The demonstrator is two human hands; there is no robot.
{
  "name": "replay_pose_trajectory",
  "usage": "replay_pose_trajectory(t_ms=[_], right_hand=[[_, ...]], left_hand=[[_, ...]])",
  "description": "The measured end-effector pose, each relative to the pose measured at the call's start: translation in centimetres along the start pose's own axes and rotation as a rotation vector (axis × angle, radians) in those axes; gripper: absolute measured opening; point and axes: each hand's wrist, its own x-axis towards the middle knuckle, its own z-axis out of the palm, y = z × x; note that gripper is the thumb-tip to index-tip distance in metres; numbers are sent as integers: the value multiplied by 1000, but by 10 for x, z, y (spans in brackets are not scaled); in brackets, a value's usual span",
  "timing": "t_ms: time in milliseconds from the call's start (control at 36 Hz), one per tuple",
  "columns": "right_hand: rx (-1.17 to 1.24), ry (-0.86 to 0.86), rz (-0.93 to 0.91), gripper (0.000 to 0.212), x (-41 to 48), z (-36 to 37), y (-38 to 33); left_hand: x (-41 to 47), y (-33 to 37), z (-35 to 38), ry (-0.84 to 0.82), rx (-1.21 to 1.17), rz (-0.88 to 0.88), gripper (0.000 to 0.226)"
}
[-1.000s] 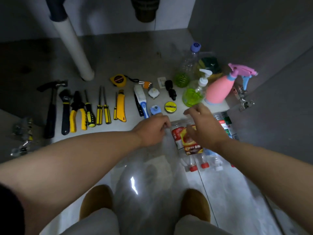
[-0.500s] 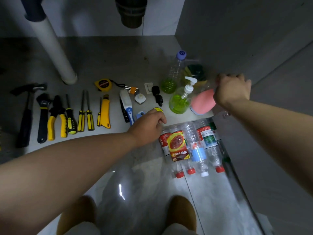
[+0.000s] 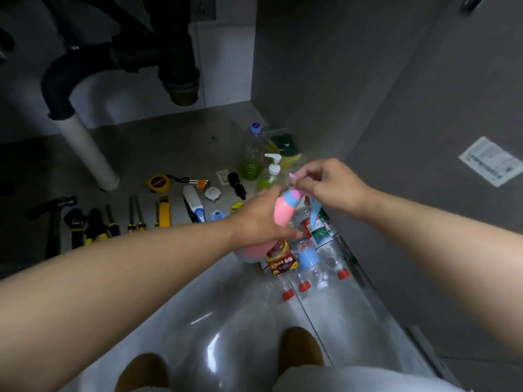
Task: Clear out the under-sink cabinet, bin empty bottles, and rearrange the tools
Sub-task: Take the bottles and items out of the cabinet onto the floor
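Now pink spray bottle [image 3: 283,212] lifted out of cabinet [image 3: 169,142]; our left hand [image 3: 254,222] grips body, right hand [image 3: 331,185] seemingly pinches nozzle; clearing advances.

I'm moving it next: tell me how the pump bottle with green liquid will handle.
The pump bottle is probably light: green liquid shows only low down. Its tall pump head may make it tip if pushed high. Smooth plastic could be slippery.

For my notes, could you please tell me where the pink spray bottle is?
Head view, right of centre: left hand grips the pink spray bottle, right hand its top, above the lying bottles.
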Motion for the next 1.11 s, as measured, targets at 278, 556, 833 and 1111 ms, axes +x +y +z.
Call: replay_pose_trajectory(t_ms=[278,556,833,1111], right_hand=[[-156,63,119,57,73,38,21],[-401,170,77,27,135,83,24],[-181,322,43,11,20,7,33],[154,195,335,20,-128,-39,90]], left_hand=[[-10,-87,-15,110,-387,-270,28],[-30,-123,-19,84,-534,-370,10],[-19,-51,-27,14,-440,-328,49],[-42,23,9,-90,-270,-148,27]])
